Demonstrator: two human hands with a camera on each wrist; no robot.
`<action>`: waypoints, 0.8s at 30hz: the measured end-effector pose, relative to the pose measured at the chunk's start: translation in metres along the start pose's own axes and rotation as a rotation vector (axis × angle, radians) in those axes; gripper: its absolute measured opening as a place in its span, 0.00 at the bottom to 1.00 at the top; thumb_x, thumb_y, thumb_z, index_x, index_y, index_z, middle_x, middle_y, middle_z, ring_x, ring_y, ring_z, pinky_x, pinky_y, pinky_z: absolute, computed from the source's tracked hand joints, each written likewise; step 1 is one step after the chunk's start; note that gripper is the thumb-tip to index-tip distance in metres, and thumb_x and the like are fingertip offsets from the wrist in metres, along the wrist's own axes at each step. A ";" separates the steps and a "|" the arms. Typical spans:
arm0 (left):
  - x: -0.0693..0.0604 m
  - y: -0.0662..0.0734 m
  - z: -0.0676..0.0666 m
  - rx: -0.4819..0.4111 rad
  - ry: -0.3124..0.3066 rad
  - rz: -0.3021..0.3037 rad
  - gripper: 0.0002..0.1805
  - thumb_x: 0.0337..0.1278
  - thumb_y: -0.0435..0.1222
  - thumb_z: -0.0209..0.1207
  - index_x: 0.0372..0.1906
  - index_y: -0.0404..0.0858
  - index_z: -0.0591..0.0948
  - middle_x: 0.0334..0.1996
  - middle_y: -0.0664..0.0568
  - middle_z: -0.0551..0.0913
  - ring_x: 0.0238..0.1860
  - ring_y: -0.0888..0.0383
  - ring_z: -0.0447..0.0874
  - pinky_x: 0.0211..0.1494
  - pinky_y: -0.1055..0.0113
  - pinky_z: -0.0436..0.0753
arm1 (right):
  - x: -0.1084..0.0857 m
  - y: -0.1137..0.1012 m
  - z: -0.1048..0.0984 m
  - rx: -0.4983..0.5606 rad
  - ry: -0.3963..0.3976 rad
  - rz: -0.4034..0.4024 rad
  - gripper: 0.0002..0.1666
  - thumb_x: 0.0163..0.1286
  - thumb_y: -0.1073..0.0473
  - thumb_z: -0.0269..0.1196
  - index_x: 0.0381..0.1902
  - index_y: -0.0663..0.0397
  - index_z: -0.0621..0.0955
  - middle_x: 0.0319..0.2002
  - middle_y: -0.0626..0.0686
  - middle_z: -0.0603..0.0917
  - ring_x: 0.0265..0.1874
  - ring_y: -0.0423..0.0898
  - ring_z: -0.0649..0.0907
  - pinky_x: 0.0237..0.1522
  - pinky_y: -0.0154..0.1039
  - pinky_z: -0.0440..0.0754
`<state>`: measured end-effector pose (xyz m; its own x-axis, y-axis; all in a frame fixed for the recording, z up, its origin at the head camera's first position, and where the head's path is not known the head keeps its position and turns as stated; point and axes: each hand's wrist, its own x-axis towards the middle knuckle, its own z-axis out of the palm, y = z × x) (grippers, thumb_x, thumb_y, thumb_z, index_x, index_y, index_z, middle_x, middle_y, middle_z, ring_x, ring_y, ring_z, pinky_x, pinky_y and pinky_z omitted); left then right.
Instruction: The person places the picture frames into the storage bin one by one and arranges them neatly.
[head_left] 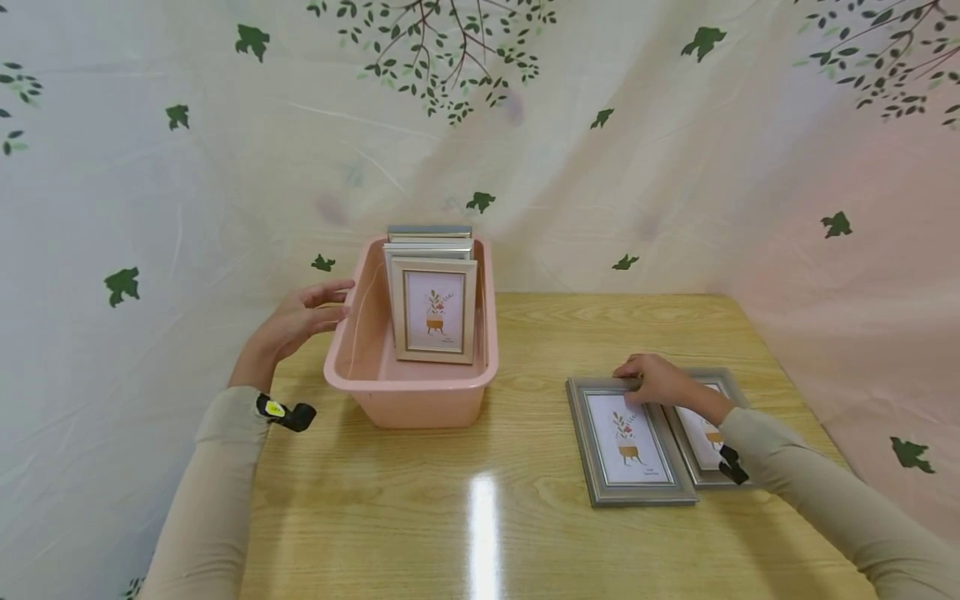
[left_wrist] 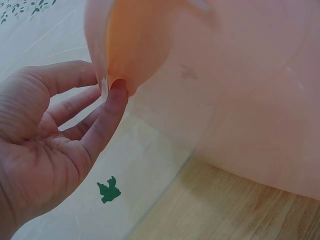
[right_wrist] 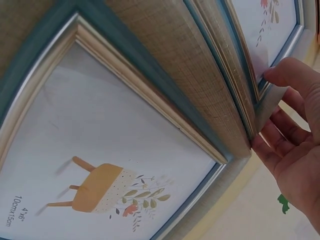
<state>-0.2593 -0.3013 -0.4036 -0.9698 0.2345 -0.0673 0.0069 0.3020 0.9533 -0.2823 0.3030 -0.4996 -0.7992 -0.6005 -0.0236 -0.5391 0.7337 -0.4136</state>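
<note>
The right hand (head_left: 660, 385) pinches the top edge of a grey picture frame (head_left: 628, 442), the thumb laid over its front near the upper right corner and the other fingers curled behind the edge. This frame lies face up, its right side overlapping a second grey frame (head_left: 701, 437), which the hand and forearm partly cover. Both show a printed potted plant on a white sheet.

The left hand (head_left: 296, 321) grips the left rim of a pink basin (head_left: 420, 407), thumb and fingers meeting at the edge. In the basin, more frames stand on end one behind another towards the far end: a pale gold frame (head_left: 435, 312) in front, tilted slightly back and bearing the same plant print, then silvery edges (head_left: 427, 249) and a grey-blue top edge (head_left: 429, 229) behind it.

Basin and grey frames rest well apart on a wood-grain worktop (head_left: 375, 500), the basin to the left. Each beige sleeve (head_left: 217, 492) ends at a black wrist device (head_left: 288, 412). Beyond hangs a pale cloth (head_left: 525, 167) printed with leafy branches and green birds.
</note>
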 end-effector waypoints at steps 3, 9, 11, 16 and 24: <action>-0.001 0.001 0.000 -0.010 0.001 -0.004 0.37 0.72 0.36 0.60 0.80 0.39 0.60 0.71 0.36 0.65 0.52 0.69 0.80 0.53 0.78 0.83 | 0.001 0.000 0.000 -0.008 0.017 0.004 0.22 0.54 0.68 0.72 0.49 0.68 0.87 0.42 0.60 0.89 0.40 0.51 0.86 0.40 0.43 0.85; 0.000 0.001 0.000 -0.009 0.005 -0.002 0.36 0.72 0.36 0.59 0.80 0.38 0.60 0.71 0.36 0.65 0.52 0.70 0.80 0.53 0.78 0.83 | 0.002 -0.005 -0.002 -0.008 0.024 0.030 0.21 0.56 0.67 0.73 0.50 0.65 0.88 0.47 0.62 0.90 0.45 0.56 0.87 0.43 0.48 0.87; 0.000 0.000 0.000 -0.009 0.005 -0.001 0.36 0.72 0.36 0.59 0.80 0.38 0.60 0.71 0.37 0.66 0.52 0.70 0.80 0.54 0.78 0.83 | 0.002 -0.007 -0.003 -0.011 0.018 0.044 0.22 0.56 0.66 0.73 0.50 0.64 0.88 0.48 0.62 0.90 0.47 0.57 0.87 0.45 0.50 0.87; 0.001 -0.001 -0.001 -0.014 0.000 -0.006 0.37 0.72 0.36 0.59 0.80 0.39 0.59 0.72 0.36 0.65 0.52 0.70 0.79 0.54 0.78 0.83 | 0.002 -0.011 -0.004 -0.040 0.012 0.043 0.22 0.57 0.66 0.73 0.51 0.63 0.88 0.48 0.61 0.90 0.47 0.58 0.87 0.46 0.53 0.86; 0.001 -0.001 -0.001 -0.011 -0.001 -0.007 0.37 0.73 0.36 0.59 0.80 0.39 0.59 0.73 0.37 0.64 0.52 0.70 0.79 0.54 0.78 0.82 | 0.011 -0.010 -0.007 0.013 0.023 0.024 0.23 0.57 0.65 0.75 0.51 0.64 0.87 0.47 0.60 0.90 0.46 0.55 0.86 0.49 0.55 0.85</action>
<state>-0.2608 -0.3027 -0.4044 -0.9695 0.2335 -0.0745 -0.0028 0.2934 0.9560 -0.2877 0.2915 -0.4889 -0.8181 -0.5750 -0.0126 -0.5161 0.7435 -0.4253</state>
